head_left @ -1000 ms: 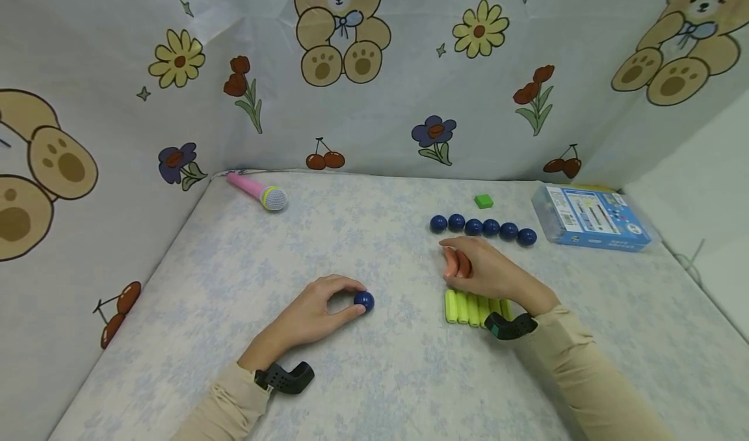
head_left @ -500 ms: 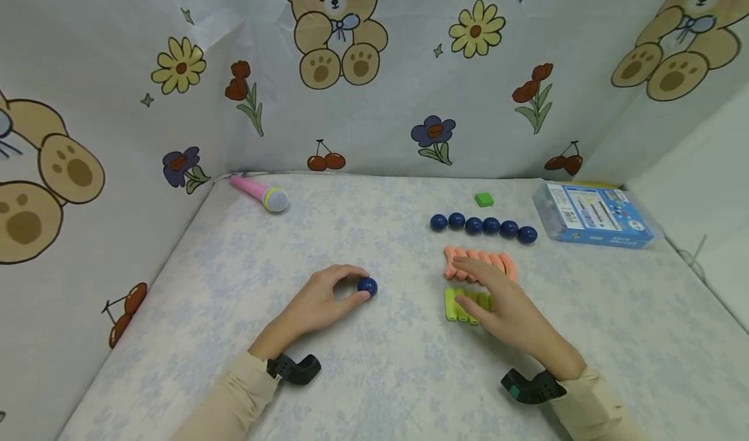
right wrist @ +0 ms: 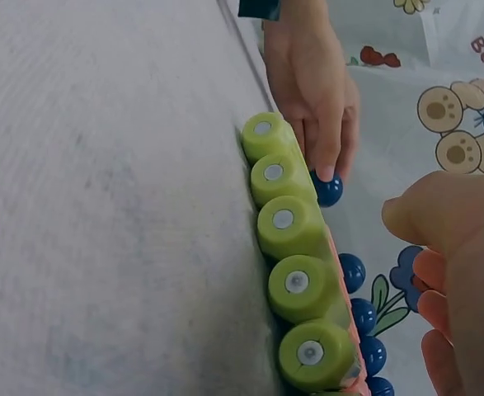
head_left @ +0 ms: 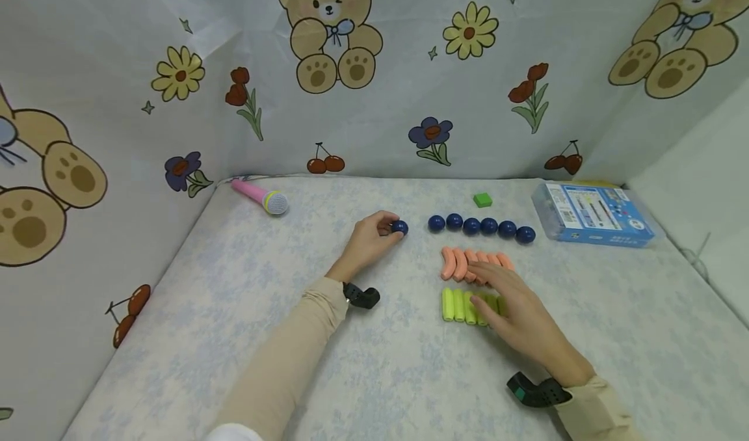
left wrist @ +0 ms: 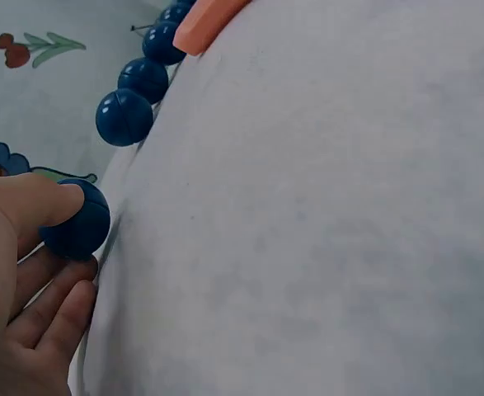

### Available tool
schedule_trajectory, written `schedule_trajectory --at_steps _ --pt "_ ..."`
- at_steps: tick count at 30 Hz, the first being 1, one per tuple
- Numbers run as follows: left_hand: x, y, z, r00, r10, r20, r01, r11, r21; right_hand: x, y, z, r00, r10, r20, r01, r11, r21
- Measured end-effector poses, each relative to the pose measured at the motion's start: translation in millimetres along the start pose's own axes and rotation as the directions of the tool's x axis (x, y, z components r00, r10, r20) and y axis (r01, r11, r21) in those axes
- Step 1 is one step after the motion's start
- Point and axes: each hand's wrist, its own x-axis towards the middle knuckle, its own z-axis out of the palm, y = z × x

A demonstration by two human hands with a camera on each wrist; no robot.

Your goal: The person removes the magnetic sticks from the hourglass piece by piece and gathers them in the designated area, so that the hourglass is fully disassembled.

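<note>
My left hand (head_left: 365, 242) pinches a dark blue ball (head_left: 400, 227) between thumb and fingers, just left of a row of several like balls (head_left: 471, 226). In the left wrist view the thumb lies across the held ball (left wrist: 81, 235), with fingertips beneath it. My right hand (head_left: 521, 311) hovers with relaxed fingers over a row of pink curved sticks (head_left: 448, 263) and a row of yellow-green rods (head_left: 447, 305), hiding part of both. Grey round ends show on the rods (right wrist: 285, 239) in the right wrist view; the right thumb and fingers there hold nothing.
A green block (head_left: 482, 200) lies behind the ball row. At the back right sits a clear box with a blue label (head_left: 597, 213). A pink toy microphone (head_left: 257, 196) lies at the back left. A printed cloth (head_left: 374, 122) hangs behind the table.
My left hand has carried its ball forward and right, up to the row of balls. My right hand has drawn back from the pink sticks, its fingers loosening.
</note>
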Motion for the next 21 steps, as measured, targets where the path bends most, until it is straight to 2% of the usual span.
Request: schedule_trajectory --at_steps 5,9,16,21 --pt "22.1 4.8 13.4 0.999 0.047 -0.007 -0.046 0.999 0.023 -2.6 1.3 5.2 0.999 -0.034 -0.019 0.034 0.999 -0.012" --pt "31.5 10.2 20.0 0.999 0.047 -0.023 -0.046 0.998 0.044 -4.2 1.9 8.5 0.999 -0.046 -0.029 0.046 0.999 -0.025" --pt "34.1 10.2 26.2 1.000 0.001 0.004 -0.001 0.999 0.034 -5.5 2.3 8.3 1.000 -0.027 -0.010 0.027 0.998 -0.049" --pt "30.2 4.3 25.2 0.999 0.028 0.017 -0.028 0.999 0.020 -4.8 4.8 4.2 1.000 -0.009 0.013 0.010 0.998 -0.063"
